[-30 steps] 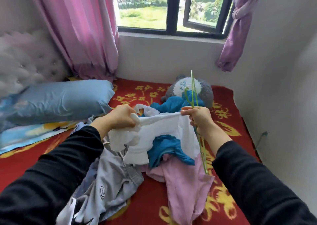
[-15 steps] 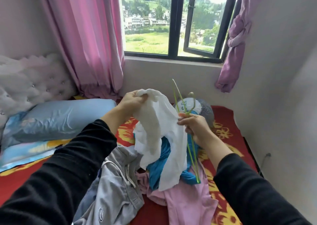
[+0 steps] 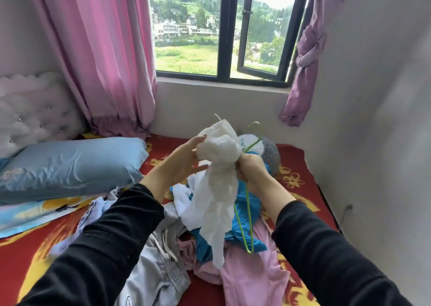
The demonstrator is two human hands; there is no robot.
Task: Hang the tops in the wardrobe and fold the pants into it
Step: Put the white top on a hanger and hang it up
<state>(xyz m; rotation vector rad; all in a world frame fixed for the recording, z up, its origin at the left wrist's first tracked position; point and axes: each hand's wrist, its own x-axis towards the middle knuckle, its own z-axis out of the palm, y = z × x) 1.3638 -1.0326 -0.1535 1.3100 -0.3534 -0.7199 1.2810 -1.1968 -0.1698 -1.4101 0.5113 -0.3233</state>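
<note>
Your right hand [image 3: 253, 169] is partly hidden behind the white top [image 3: 219, 186]. Its visible fingers are curled round the green hanger [image 3: 249, 212], part of which is lost in the cloth. Your left hand [image 3: 184, 161] lies against the bunched upper end, fingers straight and apart. The top hangs near upright over the clothes pile [image 3: 254, 280] on the bed [image 3: 300, 165], loose end down. The hanger's hook points up.

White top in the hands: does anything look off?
Yes. The white top is bunched in a wad against the green hanger, not spread over it. The other clothes lie in a crumpled heap on the bed.
</note>
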